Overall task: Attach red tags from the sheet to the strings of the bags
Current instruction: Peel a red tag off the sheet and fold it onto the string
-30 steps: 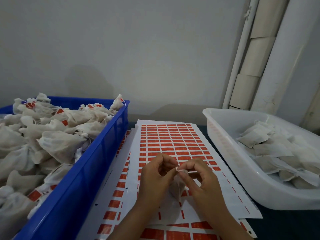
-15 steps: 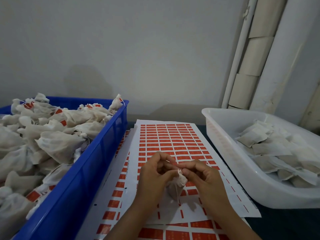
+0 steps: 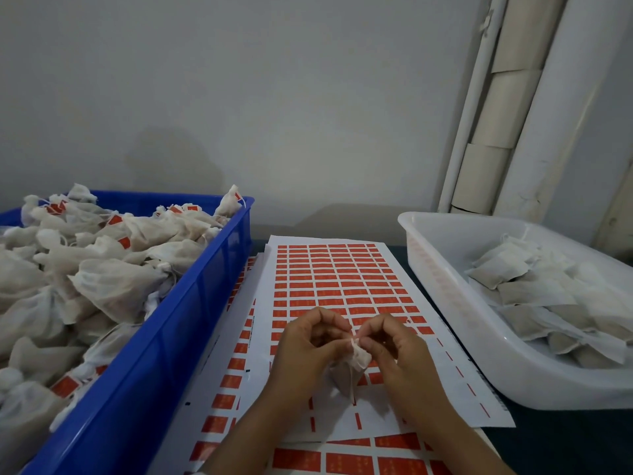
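A small white bag (image 3: pixel 352 370) hangs between my two hands above the sheet of red tags (image 3: pixel 337 286). My left hand (image 3: pixel 306 347) and my right hand (image 3: pixel 394 353) both pinch the gathered top of the bag and its string, fingertips almost touching. The bag's body droops below the fingers, with a thin string trailing down. Whether a tag is between the fingers cannot be made out. The near rows of the top sheet are stripped of tags; further sheets lie underneath.
A blue crate (image 3: pixel 178 323) at the left is heaped with white bags carrying red tags. A white tub (image 3: pixel 455 303) at the right holds flat untagged bags. Pale pipes (image 3: pixel 513 108) stand against the wall at the back right.
The bag has gone from mostly hidden behind my hands to hanging in view below my fingertips. Both hands stayed in nearly the same spot, working at the bag's top.
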`<state>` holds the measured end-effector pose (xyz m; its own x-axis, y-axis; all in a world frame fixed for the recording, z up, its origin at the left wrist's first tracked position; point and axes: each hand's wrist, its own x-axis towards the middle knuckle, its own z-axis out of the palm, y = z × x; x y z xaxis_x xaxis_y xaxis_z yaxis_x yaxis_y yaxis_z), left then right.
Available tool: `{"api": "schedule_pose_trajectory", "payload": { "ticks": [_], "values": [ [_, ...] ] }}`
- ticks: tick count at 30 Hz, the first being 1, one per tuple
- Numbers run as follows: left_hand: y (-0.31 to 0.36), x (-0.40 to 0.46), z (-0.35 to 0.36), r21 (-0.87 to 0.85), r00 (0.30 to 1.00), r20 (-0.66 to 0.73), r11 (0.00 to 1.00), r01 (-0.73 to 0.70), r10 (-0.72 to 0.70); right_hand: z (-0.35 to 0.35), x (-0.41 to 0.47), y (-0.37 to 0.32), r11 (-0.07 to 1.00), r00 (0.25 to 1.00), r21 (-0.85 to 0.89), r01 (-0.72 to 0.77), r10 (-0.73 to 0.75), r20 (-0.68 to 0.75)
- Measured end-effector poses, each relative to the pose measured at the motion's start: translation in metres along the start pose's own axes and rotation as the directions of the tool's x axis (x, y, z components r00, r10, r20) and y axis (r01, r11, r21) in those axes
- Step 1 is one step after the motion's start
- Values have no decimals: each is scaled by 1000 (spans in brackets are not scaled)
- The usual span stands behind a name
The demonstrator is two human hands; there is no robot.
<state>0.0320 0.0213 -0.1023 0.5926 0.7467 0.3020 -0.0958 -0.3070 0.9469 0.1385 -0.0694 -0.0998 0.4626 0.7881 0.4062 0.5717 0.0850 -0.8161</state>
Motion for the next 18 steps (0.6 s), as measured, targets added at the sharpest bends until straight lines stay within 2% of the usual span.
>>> {"api": "schedule_pose_trajectory", "payload": {
  "ticks": [2, 8, 11, 15, 18],
  "values": [
    [0, 0, 1, -10, 999, 28, 1000, -28, 28, 2, -1, 0, 999, 999, 25, -28, 28, -16],
    [1, -1, 5, 19, 993, 92, 997, -70, 68, 0, -1, -4, 948, 984, 274, -159, 174, -31],
    [1, -3, 6, 34, 988, 120, 994, -102, 98, -1, -1, -5, 945, 981, 293, -146, 177, -82],
    [1, -9, 9, 103, 958, 246, 979, -178, 149, -6, -1, -4, 952, 973, 280, -126, 174, -154],
    [0, -10, 11, 178, 963, 212, 963, -205, 166, -6, -1, -5, 957, 974, 268, -112, 159, -160]
  ]
}}
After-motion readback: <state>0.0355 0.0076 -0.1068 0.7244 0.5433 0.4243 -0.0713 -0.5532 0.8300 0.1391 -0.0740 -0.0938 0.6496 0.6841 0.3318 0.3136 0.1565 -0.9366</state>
